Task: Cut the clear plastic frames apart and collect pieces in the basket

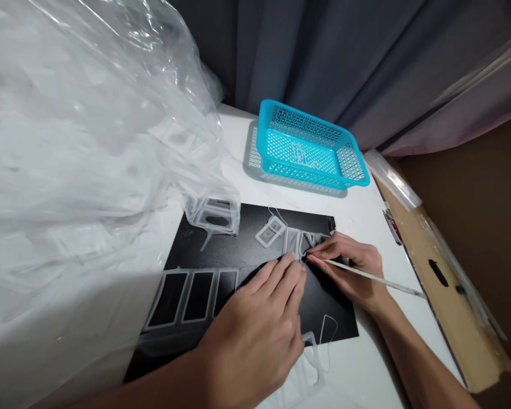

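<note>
My left hand (266, 321) lies flat with its fingers stretched out, pressing on a black sheet (234, 247) and on a row of translucent white rectangular frames (199, 295). Part of that row is hidden under the palm. Just right of its fingertips, my right hand (353, 264) pinches a thin pale stick-like piece (378, 278), whose long end points to the lower right. The pinching fingertips are at more whitish frame pieces (292, 241) on the sheet. A small loose double frame (271, 230) rests a little farther back.
A large clear plastic bag (111, 142) of whitish pieces fills the left side. Behind the sheet stands a blue perforated basket (309, 162) with a few scraps inside. A cutter-like tool (392, 226) lies near the right edge, beside cardboard (445, 301). Dark curtains (306, 57) hang behind.
</note>
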### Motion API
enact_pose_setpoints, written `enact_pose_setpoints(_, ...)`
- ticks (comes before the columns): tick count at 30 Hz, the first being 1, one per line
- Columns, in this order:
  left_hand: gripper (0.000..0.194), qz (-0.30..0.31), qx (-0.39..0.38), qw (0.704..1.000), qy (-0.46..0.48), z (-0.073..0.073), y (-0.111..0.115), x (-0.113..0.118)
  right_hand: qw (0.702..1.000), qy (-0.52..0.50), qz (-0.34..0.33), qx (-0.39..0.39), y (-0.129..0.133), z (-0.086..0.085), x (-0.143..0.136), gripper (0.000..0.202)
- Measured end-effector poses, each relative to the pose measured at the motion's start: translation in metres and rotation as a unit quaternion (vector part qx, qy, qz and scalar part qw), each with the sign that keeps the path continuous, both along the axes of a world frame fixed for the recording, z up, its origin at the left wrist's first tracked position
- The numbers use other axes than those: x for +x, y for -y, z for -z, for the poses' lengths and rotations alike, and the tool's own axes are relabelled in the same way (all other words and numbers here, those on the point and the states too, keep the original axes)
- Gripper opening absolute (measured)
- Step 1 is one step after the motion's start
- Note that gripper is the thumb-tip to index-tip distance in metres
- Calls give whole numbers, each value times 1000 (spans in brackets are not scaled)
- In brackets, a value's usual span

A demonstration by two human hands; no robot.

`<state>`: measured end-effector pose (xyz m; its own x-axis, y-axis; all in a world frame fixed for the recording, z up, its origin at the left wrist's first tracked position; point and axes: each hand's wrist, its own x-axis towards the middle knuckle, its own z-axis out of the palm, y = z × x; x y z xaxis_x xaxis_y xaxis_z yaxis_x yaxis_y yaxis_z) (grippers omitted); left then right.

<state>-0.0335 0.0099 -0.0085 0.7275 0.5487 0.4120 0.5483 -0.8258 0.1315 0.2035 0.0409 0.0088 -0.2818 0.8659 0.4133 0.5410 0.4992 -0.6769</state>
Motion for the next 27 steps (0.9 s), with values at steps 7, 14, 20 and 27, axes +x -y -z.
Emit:
enact_pose_setpoints(7,49,5,1,1000,-5,0,2,-2,998,-6,63,8,1,-2,3,14)
enact_pose_setpoints(14,47,3,3,1000,5,4,0,-2,980,-23,183,76,-12,2,10,15)
enact_pose_setpoints(20,45,-3,21,999,26,11,3,-3,946,59,247,202,-34,-15,14,18)
enact_pose_setpoints(27,44,-10,47,998,39,17,4,-4,926,-31,274,259,-78,-42,12,25)
